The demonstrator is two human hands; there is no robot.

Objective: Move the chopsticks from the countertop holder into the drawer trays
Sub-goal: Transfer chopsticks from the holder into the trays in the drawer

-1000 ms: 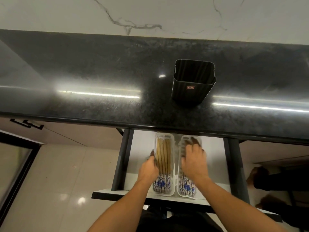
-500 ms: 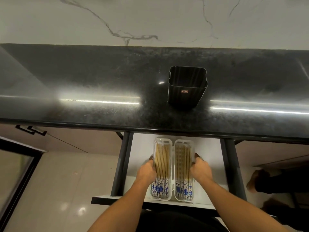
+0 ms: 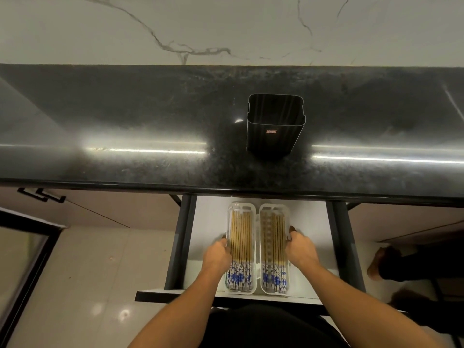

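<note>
A black ribbed holder [image 3: 275,126] stands upright on the dark countertop; I see no chopsticks inside it. Below, the drawer [image 3: 311,222] is pulled out. Two clear trays lie side by side in it. The left tray [image 3: 229,212] and the right tray [image 3: 273,208] each hold several tan chopsticks [image 3: 241,237] with blue-and-white ends. My left hand [image 3: 217,254] grips the outer edge of the left tray. My right hand [image 3: 300,248] grips the outer edge of the right tray.
The black countertop [image 3: 125,121] overhangs the back of the drawer, with a marble wall behind it. Black cabinet handles [image 3: 41,194] show at the left. A person's feet [image 3: 379,264] stand on the floor to the right of the drawer.
My right hand has slid off the top of the right tray to its outer right edge, uncovering the chopsticks. My left hand stays at the left tray. The view has shifted a little.
</note>
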